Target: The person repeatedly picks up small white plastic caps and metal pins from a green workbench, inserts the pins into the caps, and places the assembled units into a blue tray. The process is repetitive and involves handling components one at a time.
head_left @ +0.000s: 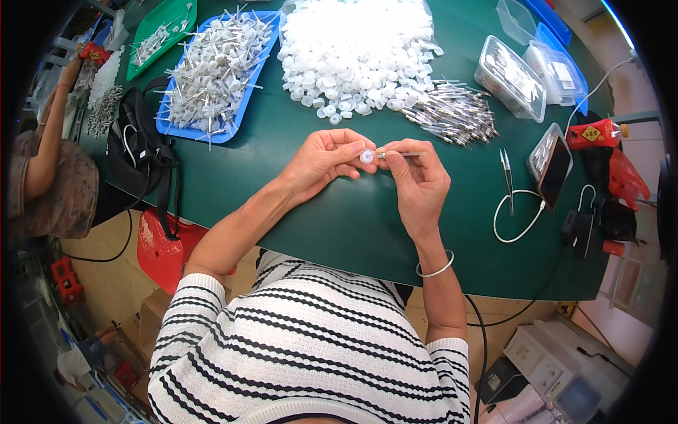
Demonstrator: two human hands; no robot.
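Between the fingertips of my left hand (321, 166) is a small white translucent plastic cap (366, 157). My right hand (421, 185) pinches a thin metal shaft (402, 154), its tip at the cap's middle; whether it has entered the cap cannot be made out. Both hands meet above the green table. Beyond them lies a large heap of white plastic caps (353, 49). At that heap's right edge is a pile of loose metal shafts (455, 113). To the left, a blue tray (164, 128) is filled with shafts fitted with white caps.
A green tray (138, 68) holds a few pieces at far left, near a black bag (134, 134). On the right are clear plastic boxes (512, 76), tweezers (507, 182), a phone (556, 173) and a white cable (510, 239). Another person's arm (53, 127) shows at the left edge.
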